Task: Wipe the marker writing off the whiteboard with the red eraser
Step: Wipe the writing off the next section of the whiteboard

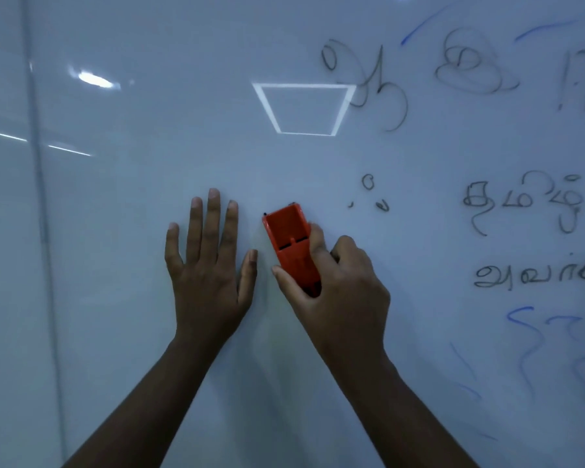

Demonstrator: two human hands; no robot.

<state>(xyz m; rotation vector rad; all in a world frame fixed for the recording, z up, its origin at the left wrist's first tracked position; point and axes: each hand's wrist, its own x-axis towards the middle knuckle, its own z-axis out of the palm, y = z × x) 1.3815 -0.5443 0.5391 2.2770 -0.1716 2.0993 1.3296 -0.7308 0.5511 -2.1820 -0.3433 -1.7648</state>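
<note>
glossy whiteboard [122, 204] fills your view, its left part bare of marks, with ceiling lights mirrored in it. your left hand [210, 265] lies flat on it, fingers straight and spread, holding nothing. just beside it, your right hand [338, 282] curls thumb and fingers round the lower end of the red eraser [289, 241], which seems pressed to the board. to its right small dark marks [370, 194] remain, then rows of dark writing [520, 204] and blue strokes [541, 336], so much wiping looks left.
</note>
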